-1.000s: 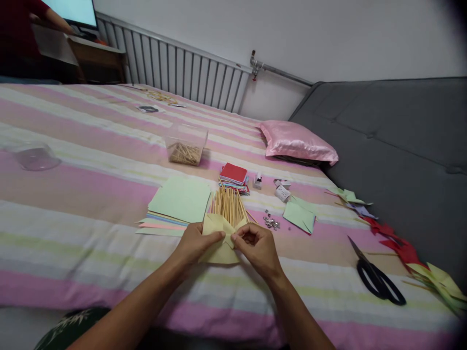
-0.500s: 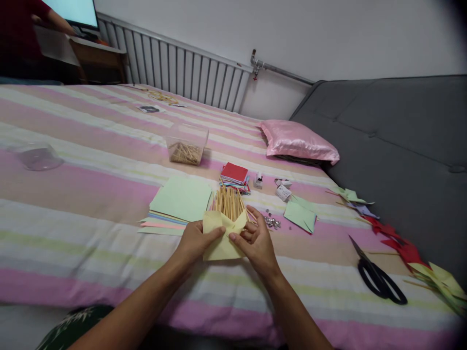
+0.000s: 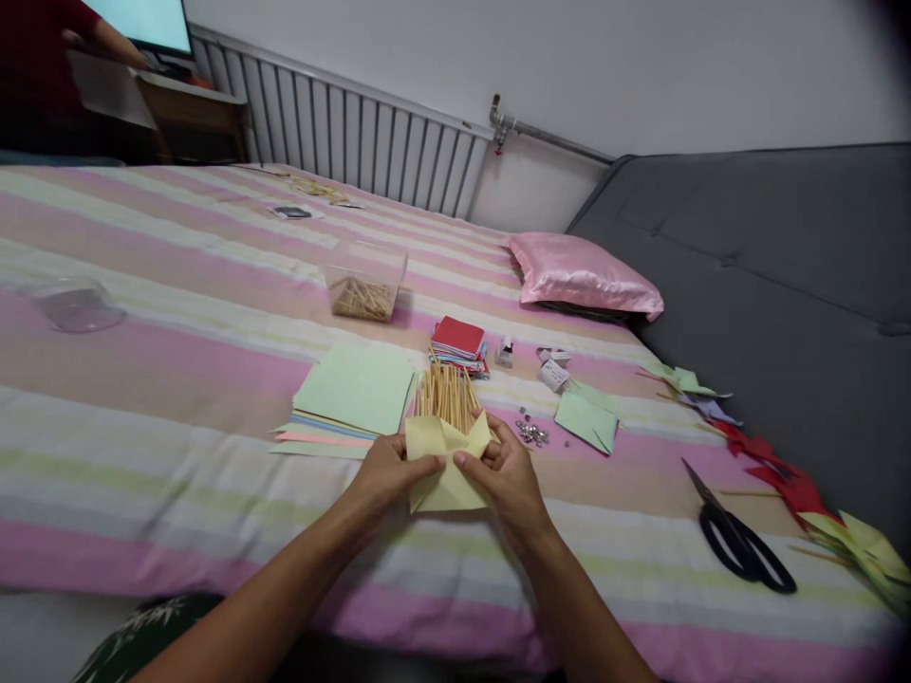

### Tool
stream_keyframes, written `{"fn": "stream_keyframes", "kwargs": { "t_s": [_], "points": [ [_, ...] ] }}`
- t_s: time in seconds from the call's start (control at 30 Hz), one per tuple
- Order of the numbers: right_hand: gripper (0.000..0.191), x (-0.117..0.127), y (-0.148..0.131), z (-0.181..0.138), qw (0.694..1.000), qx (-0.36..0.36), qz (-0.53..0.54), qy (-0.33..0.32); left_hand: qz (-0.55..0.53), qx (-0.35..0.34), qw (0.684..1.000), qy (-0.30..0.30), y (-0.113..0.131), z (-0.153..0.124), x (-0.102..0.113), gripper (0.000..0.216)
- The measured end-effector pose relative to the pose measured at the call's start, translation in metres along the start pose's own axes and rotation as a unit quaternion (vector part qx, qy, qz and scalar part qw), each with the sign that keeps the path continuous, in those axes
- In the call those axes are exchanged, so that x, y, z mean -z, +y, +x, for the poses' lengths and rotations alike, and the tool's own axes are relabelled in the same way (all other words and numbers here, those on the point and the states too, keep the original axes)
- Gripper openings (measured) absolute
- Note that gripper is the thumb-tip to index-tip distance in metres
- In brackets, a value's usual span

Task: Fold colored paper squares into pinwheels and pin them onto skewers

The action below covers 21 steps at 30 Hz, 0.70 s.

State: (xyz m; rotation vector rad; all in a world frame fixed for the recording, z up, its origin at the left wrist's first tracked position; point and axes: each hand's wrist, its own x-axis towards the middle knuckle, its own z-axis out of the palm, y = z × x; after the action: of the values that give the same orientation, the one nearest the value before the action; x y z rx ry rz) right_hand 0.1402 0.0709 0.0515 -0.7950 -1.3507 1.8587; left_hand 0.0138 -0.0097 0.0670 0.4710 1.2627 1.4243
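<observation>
Both hands hold a square of pale yellow paper [image 3: 448, 486] with its upper corners folded up. My left hand [image 3: 390, 474] pinches its left side, thumb on the front face. On the right side my right hand [image 3: 507, 474] grips it, the thumb near the paper's middle and the fingers curled behind. Just beyond the paper lies a bundle of thin wooden sticks [image 3: 447, 391]. A stack of coloured paper sheets [image 3: 356, 384], green on top, is left of the hands. Small shiny metal pieces [image 3: 531, 433] lie to the right.
Farther off are a clear box of short sticks [image 3: 362, 285], red-topped paper squares [image 3: 458, 338] and small boxes [image 3: 553, 373]. Black-handled scissors [image 3: 736, 536], green paper squares [image 3: 586, 417] and folded paper pinwheels [image 3: 765, 455] lie right. A person in red [image 3: 43, 66] is at the far left.
The yellow paper and both hands have shifted slightly right. The right fingers have drawn in closer behind the paper, and the two thumbs are nearer each other.
</observation>
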Motion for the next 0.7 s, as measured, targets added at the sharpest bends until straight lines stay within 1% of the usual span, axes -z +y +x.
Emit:
{"fn": "stream_keyframes", "kwargs": {
  "t_s": [0.23,0.47,0.6,0.7],
  "points": [
    [0.080,0.0002,0.0019,0.0004,1.000,-0.015,0.004,-0.019,0.000,-0.021,1.000,0.002,0.0028,-0.0026,-0.0037,0.033],
    [0.078,-0.0004,0.0033,0.0010,1.000,-0.004,-0.021,-0.020,0.013,-0.022,1.000,0.001,0.0000,-0.0001,-0.0003,0.031],
    [0.073,-0.0005,0.0031,0.0007,0.999,0.006,-0.026,-0.030,-0.005,-0.023,1.000,0.018,-0.0021,0.0021,0.0007,0.033],
    [0.066,0.0013,0.0008,0.0009,0.997,0.036,-0.061,-0.010,-0.030,-0.035,0.998,0.048,-0.0003,0.0034,0.0018,0.035]
  ]
}}
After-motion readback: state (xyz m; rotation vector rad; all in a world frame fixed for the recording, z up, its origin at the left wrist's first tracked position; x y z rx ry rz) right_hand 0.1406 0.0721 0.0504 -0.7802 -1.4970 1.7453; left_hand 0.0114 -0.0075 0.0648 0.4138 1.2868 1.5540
